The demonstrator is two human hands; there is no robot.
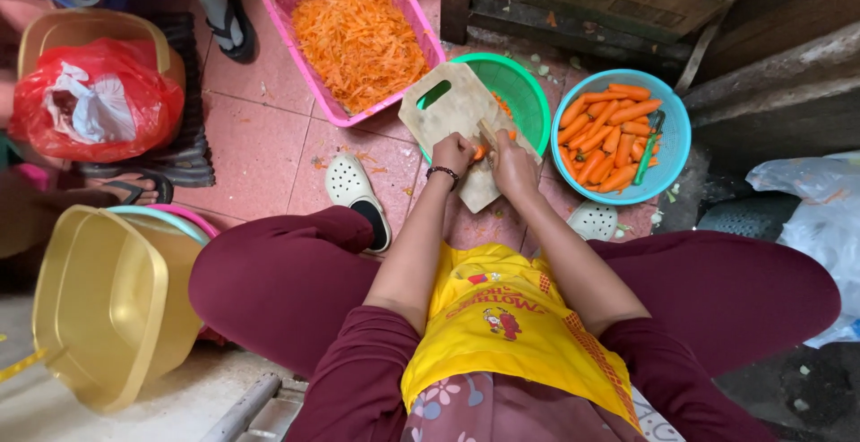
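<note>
Both hands, left [452, 151] and right [513, 166], curled shut, arms outstretched.

Soft, even daylight; faint shadows, no glare. Sharp around hands at centre; wide-angle bending toward edges; dimmer top right corner, far from hands.

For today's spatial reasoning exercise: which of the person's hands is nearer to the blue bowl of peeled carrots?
Right. The right hand is on the cutting board just beside the blue bowl; the left hand is farther across the board.
</note>
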